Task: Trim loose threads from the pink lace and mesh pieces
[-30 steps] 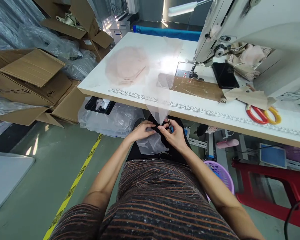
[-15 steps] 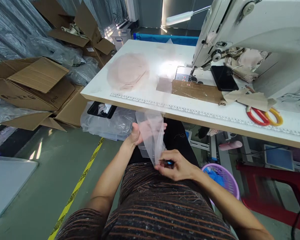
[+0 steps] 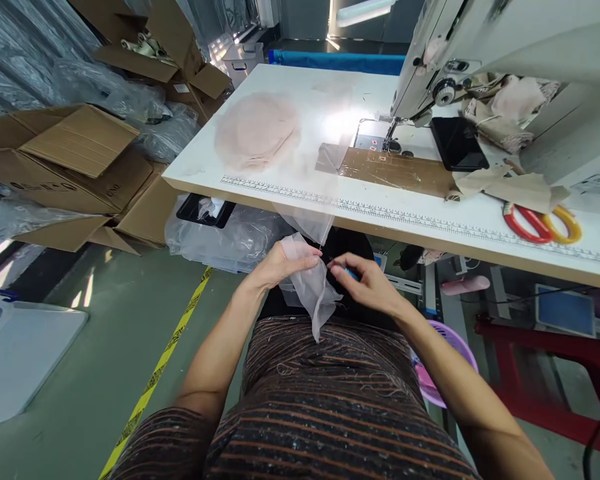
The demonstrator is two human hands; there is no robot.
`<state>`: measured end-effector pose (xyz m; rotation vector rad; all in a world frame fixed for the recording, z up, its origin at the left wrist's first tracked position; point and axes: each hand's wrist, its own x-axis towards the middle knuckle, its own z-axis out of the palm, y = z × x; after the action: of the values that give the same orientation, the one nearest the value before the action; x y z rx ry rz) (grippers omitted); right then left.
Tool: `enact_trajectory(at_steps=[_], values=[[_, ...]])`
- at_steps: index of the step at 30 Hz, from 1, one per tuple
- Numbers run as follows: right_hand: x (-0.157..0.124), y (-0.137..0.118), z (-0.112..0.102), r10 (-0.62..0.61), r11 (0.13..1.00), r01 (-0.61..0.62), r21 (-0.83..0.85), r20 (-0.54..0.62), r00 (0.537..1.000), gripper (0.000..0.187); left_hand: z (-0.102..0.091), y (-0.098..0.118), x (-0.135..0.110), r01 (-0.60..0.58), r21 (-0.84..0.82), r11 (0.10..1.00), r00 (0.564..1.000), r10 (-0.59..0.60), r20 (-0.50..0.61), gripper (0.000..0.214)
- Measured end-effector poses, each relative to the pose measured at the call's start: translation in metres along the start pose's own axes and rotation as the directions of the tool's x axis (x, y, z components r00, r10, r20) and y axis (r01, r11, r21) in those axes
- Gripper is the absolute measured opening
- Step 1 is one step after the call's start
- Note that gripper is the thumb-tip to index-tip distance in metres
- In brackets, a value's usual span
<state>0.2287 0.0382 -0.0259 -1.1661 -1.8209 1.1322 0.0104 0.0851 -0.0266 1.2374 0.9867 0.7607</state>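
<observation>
My left hand (image 3: 290,261) pinches a piece of sheer whitish fabric (image 3: 316,293) just below the table's front edge. The cloth's lower end hangs in loose folds over my lap, and another part of it (image 3: 310,221) shows above the fingers near the table edge. To its right, my right hand (image 3: 363,280) is closed near the cloth, apart from my left fingertips. A small tool with a blue part (image 3: 351,273) is in my right hand, mostly hidden by the fingers, so its kind cannot be made out.
On the white table (image 3: 195,167) lie a stack of sheer pink fabric circles (image 3: 257,130), a cardboard strip (image 3: 397,172), a black phone (image 3: 459,143) and red-and-yellow scissors (image 3: 540,223). A sewing machine (image 3: 480,60) stands at right. Cardboard boxes (image 3: 80,147) sit left; a purple basket (image 3: 455,340) stands below.
My left hand has gone from lying spread under the cloth to pinching it. My right hand has moved up and away from the cloth's lower tip. The view has shifted slightly.
</observation>
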Motion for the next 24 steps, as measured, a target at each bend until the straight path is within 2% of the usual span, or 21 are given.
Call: enact_trajectory(at_steps=[2,4,7,10,15,19,24], values=[[0.014,0.007,-0.003,0.037,0.998,-0.039,-0.040,-0.040,0.999,0.041,0.000,-0.001,-0.002,0.004,0.011,1.000,1.000,-0.004,-0.003,0.033],[0.024,0.012,-0.003,0.050,0.997,-0.050,-0.065,-0.014,0.999,0.054,0.000,-0.002,-0.003,-0.014,0.013,1.000,1.000,0.014,-0.007,0.031],[0.034,0.014,0.000,0.017,0.997,-0.014,-0.080,0.041,0.999,0.062,0.000,-0.002,-0.003,-0.057,0.020,0.998,0.998,0.057,-0.018,0.032],[0.039,0.011,0.003,-0.013,0.997,0.017,-0.082,0.047,0.999,0.064,0.000,-0.001,-0.004,-0.070,0.022,0.997,0.997,0.070,-0.031,0.033],[0.038,0.010,0.005,0.022,0.998,-0.024,-0.056,-0.037,0.999,0.066,-0.001,0.001,-0.005,-0.066,0.035,0.997,0.997,0.067,-0.031,0.030],[0.030,0.012,0.005,0.083,0.996,-0.082,-0.021,0.040,0.996,0.067,-0.002,0.003,-0.006,-0.083,0.036,0.996,0.997,0.083,-0.005,0.028],[0.029,0.010,0.007,0.060,0.997,-0.057,-0.050,0.066,0.996,0.066,-0.001,0.004,-0.007,-0.097,0.064,0.993,0.995,0.096,0.012,0.030]])
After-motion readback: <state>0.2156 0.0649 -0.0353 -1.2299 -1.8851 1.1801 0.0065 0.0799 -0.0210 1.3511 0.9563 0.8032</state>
